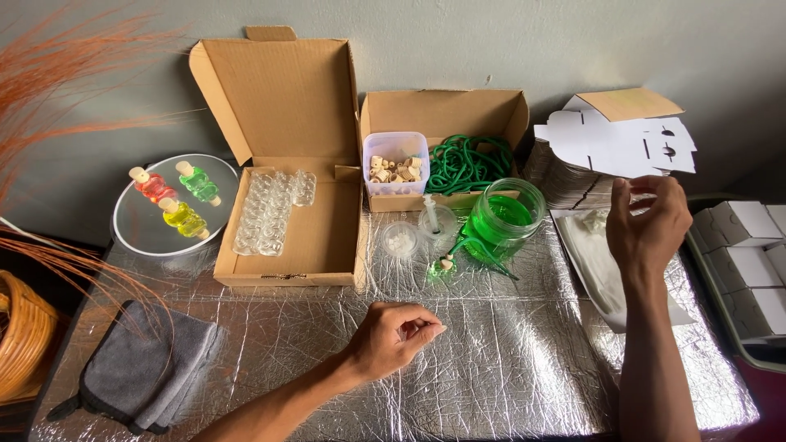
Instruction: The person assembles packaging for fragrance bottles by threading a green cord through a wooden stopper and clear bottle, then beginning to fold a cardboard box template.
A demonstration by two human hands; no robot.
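Shiny silver foil [491, 385] covered the table; at the right of the frame the right hand [647, 225] pinched one flat white cardboard cut-out [614, 143] with fingers together, lifted off the grey stack [565, 180]; a soft, steady pull would suit it best, I think; low in the middle the left hand [393, 337] rested loosely curled, holding nothing.

Bare foil-covered bench [491, 385] lay open in front; behind, the green jar [503, 217], small cups [401, 240] and cardboard boxes [286, 237] blocked the way.
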